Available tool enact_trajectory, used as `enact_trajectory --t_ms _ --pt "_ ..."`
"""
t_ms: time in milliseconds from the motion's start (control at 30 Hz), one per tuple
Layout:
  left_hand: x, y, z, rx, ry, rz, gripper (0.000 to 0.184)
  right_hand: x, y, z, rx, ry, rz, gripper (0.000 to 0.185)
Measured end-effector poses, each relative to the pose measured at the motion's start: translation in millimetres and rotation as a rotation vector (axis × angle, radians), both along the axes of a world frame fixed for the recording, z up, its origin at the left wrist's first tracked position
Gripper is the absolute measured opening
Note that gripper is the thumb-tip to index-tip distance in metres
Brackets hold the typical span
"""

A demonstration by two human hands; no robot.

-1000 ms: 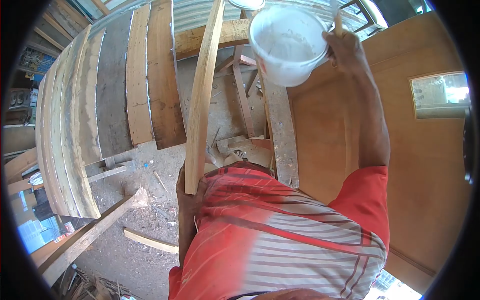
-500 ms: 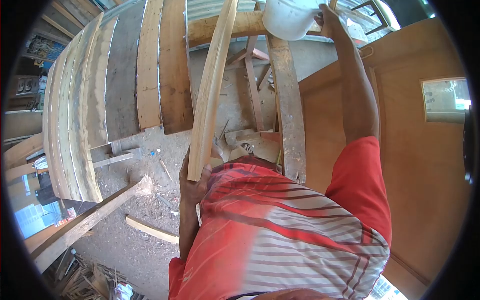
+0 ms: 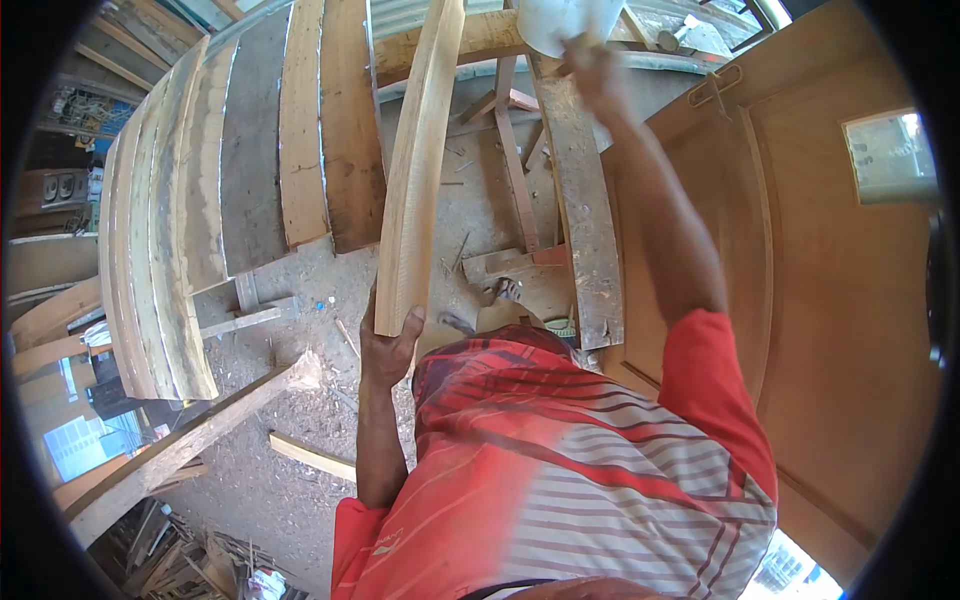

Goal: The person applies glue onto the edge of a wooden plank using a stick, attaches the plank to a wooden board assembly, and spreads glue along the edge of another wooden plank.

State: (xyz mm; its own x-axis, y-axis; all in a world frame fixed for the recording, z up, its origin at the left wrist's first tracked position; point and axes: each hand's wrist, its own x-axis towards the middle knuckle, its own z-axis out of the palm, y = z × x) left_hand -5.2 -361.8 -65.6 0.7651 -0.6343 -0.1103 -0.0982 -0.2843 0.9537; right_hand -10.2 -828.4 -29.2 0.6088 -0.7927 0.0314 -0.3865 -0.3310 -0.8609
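Note:
My left hand [image 3: 392, 345] is wrapped around the near end of a long, pale wooden plank [image 3: 415, 170], thumb on its right side. The plank runs away from me to the top edge. My right hand [image 3: 592, 72] is raised in front of a white plastic bucket [image 3: 555, 22]; motion blurs its fingers, so their grip is unclear. The bucket stands at the far end of a worn grey-brown board [image 3: 585, 200].
Several boards with white edges [image 3: 255, 150] lie side by side at the left. A brown wooden door [image 3: 840, 320] stands close on the right. A rough beam [image 3: 190, 440] and wood scraps [image 3: 310, 455] lie at lower left.
My right hand has moved left and down from the bucket's right rim to in front of it. The view has shifted slightly; my left hand still holds the plank.

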Motion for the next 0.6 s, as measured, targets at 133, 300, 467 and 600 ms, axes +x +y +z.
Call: enact_trajectory --t_ms 133,300,467,600 --pt "3.8 6.3 4.6 -0.017 0.008 -0.002 0.044 35.3 105.0 -59.2 0.323 0.085 0.077 0.054" --pt "-15.9 31.3 22.9 -0.069 0.008 0.079 0.038 74.1 164.4 -88.2 0.808 -0.315 0.064 0.037" --pt "-40.2 130.9 14.3 0.053 -0.068 -0.014 0.038 19.0 234.7 -77.0 0.735 -0.251 0.027 0.052" --pt "-58.4 210.3 38.0 0.164 0.199 0.037 0.057 -57.4 298.4 -57.1 0.814 -0.207 0.061 0.054"
